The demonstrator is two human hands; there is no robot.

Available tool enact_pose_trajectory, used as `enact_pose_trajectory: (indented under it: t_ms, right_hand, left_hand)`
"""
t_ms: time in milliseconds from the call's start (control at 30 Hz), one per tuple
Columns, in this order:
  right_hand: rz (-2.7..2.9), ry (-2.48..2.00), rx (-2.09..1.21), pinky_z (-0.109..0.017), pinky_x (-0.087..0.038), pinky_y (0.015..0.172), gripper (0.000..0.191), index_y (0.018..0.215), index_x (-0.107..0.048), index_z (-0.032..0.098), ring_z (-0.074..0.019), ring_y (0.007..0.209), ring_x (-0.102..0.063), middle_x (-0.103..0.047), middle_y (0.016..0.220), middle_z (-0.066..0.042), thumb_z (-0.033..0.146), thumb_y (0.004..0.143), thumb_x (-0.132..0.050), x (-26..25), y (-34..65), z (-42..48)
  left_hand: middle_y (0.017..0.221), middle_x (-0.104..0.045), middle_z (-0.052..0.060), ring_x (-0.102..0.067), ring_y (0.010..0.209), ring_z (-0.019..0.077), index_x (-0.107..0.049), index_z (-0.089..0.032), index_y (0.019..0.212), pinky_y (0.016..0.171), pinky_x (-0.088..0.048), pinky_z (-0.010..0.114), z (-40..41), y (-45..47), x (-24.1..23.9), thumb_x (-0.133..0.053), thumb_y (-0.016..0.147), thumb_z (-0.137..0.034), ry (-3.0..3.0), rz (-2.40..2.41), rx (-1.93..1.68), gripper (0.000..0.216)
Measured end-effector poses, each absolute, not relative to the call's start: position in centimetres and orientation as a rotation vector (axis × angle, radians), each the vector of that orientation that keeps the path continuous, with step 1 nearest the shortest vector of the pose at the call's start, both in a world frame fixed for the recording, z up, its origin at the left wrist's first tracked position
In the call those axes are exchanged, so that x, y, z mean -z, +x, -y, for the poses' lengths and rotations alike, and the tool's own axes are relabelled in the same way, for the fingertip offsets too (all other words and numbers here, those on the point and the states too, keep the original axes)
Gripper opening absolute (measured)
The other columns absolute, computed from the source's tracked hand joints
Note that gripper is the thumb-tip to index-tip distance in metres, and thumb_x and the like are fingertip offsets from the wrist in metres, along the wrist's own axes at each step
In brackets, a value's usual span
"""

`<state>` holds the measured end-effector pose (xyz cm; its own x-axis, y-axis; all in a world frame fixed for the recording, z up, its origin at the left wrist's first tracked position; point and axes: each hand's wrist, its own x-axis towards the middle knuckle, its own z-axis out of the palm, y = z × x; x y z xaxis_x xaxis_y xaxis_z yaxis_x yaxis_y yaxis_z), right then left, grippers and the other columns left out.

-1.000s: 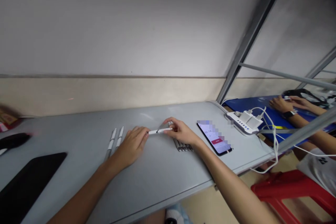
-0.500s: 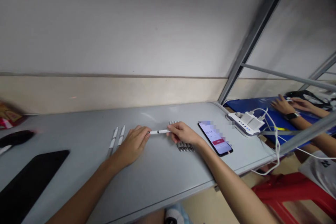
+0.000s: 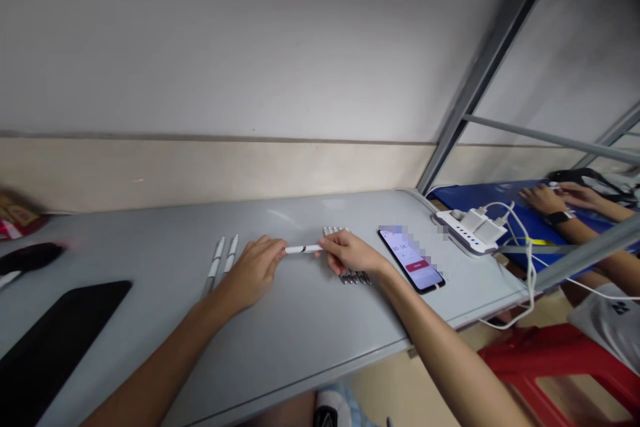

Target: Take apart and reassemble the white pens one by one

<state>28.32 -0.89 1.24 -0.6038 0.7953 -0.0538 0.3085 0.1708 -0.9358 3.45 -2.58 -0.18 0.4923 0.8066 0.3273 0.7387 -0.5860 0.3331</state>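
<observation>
the left hand (image 3: pixel 256 268) and right hand (image 3: pixel 351 254) each pinch one end of a white pen (image 3: pixel 303 249) over the counter (image 3: pixel 300 327); it looks light, stiff and perhaps slick, best held near its ends; its long axis runs left to right, and which way the tip points cannot be told

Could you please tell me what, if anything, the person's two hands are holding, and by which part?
A white pen: the left hand pinches its left end, the right hand its right end.
</observation>
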Motion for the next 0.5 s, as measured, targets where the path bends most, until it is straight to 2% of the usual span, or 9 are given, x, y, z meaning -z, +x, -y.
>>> enact_pose_trajectory:
  t_ms: [100,167,233,367,500]
  right_hand:
    - [2.053,-1.032,-1.124,-0.022,-0.036,0.05,0.04,0.087,-0.067,0.014,-0.0092,0.049,-0.046,-0.057,0.058,0.001,0.049,0.093,-0.048,-1.4,28.0,1.2]
    - [2.049,-0.986,-0.869,-0.023,-0.039,0.058,0.032,0.101,-0.068,0.018,-0.0109,0.059,-0.05,-0.063,0.072,-0.001,0.045,0.088,-0.059,-1.6,27.8,1.4]
    - [2.077,-0.914,-0.692,-0.025,-0.042,0.067,0.033,0.112,-0.066,0.022,-0.0137,0.071,-0.056,-0.067,0.088,-0.003,0.041,0.085,-0.065,-1.8,27.7,1.5]
    - [2.209,-0.83,-0.494,-0.029,-0.041,0.078,0.026,0.112,-0.067,0.024,-0.0184,0.086,-0.059,-0.068,0.096,-0.007,0.036,0.092,-0.055,-1.9,27.7,1.7]
    - [2.312,-0.901,-0.378,-0.029,-0.039,0.076,0.034,0.114,-0.065,0.023,-0.0192,0.083,-0.06,-0.069,0.094,-0.008,0.04,0.099,-0.04,-1.8,27.3,2.1]
  left_hand:
    - [0.08,-0.058,0.002,-0.053,0.077,0.0183,-0.058,-0.02,0.087,0.074,-0.04,0.032,2.4,3.3,0.3,-0.031,0.098,-0.033,2.543,-1.355,-0.675,0.032]
    - [0.076,-0.058,0.001,-0.053,0.072,0.0171,-0.057,-0.02,0.084,0.07,-0.04,0.03,2.4,3.3,0.1,-0.032,0.097,-0.035,2.476,-1.352,-0.688,0.032]
    - [0.072,-0.059,0.0,-0.053,0.068,0.0162,-0.056,-0.02,0.08,0.066,-0.04,0.029,2.6,3.3,-0.3,-0.033,0.096,-0.037,2.405,-1.344,-0.699,0.033]
    - [0.066,-0.057,-0.002,-0.052,0.064,0.0148,-0.052,-0.02,0.072,0.063,-0.039,0.027,2.8,3.3,-1.3,-0.032,0.095,-0.038,2.335,-1.329,-0.661,0.035]
    - [0.062,-0.053,-0.003,-0.051,0.061,0.0142,-0.049,-0.02,0.069,0.06,-0.037,0.026,2.8,2.9,-1.5,-0.032,0.094,-0.035,2.335,-1.342,-0.617,0.034]
